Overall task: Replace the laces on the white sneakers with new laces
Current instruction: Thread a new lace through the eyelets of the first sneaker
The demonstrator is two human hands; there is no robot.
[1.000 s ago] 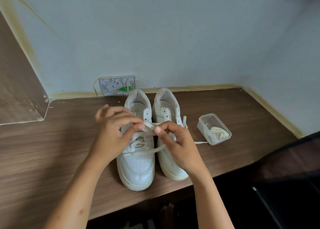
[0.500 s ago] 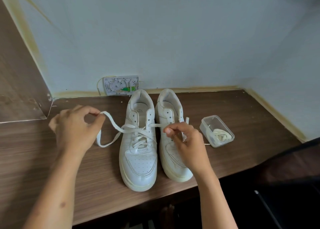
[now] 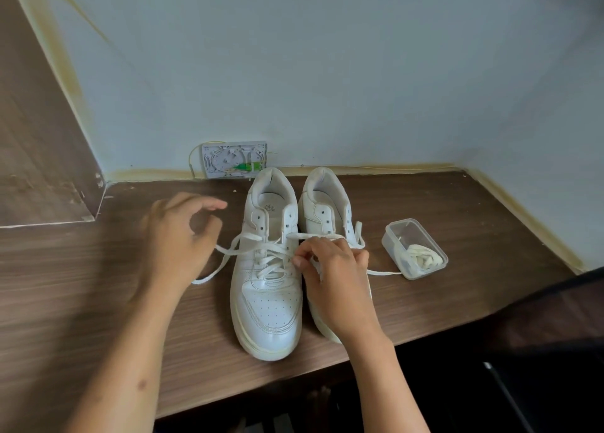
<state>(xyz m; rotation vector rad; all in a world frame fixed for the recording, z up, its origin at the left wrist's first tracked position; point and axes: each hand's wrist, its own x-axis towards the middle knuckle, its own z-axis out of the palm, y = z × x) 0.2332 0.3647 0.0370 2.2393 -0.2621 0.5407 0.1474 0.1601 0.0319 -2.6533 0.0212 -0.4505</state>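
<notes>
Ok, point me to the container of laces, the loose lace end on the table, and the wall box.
plastic container (image 3: 434, 270), head view, near rim.
loose lace end (image 3: 209, 277), head view, strand on table left of sneaker.
wall box (image 3: 225, 159), head view, grey face.

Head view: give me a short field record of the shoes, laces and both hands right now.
left sneaker: partly laced, top eyelets empty
lace: loose end trails left onto the desk
right sneaker: beside it, front hidden by the right hand
left hand: blurred, fingers loosely curled, holding nothing
right hand: pinching the lace at the left sneaker's eyelets
plastic container: open, holds bundled laces, right of the shoes
</notes>
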